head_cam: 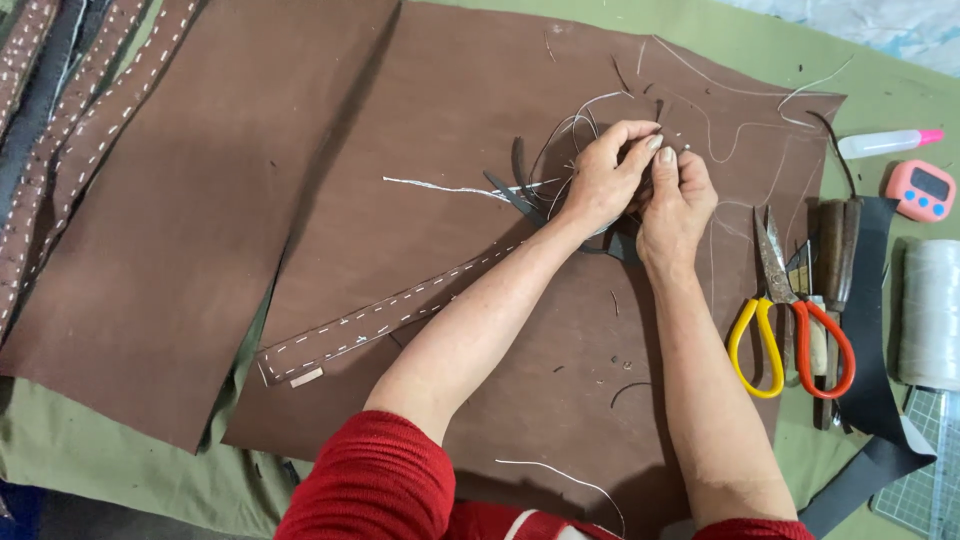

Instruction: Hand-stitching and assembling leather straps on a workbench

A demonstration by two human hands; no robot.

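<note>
Brown leather strap (390, 318) with white stitching along both edges is lying on a big brown leather sheet (560, 330), which is acting as a work pad over the green cloth (120, 470) covering the tabletop. Strap's long axis is running diagonally: free squared end sits lower left near the sheet's edge, worked end is pointing up-right into the hands. Far end is hidden under the fingers, so can't tell exactly how it finishes.

Left hand (605, 175) is curling over the top, thumb and fingertips pinched narrow on the strap end and thread. Right hand (678, 205) is pressing in from below-right, also pinched tight, fingertips touching the left's. Both hands are closed on the same small spot; whether a needle is in there I cannot tell. Looks like a two-hand pinch for control at one stitch point, judging by the grip.

White thread (460, 188) is trailing left from the hands across the sheet, with more loops (575, 125) arcing above the knuckles, slack and kept clear of the strap. Dark thin offcuts (520, 165) are lying just beside the left hand.

Tools are parked to the right, within reach but apart from the work: scissors (790, 335) with one yellow and one orange handle loop, blades pointing up; wooden-handled tools (835, 250) just beside them; white bottle with pink cap (885, 143); pink timer (921, 190); spool of white thread (930, 312) at the far right edge. More stitched straps (70, 140) are stacked at top left, well apart.
</note>
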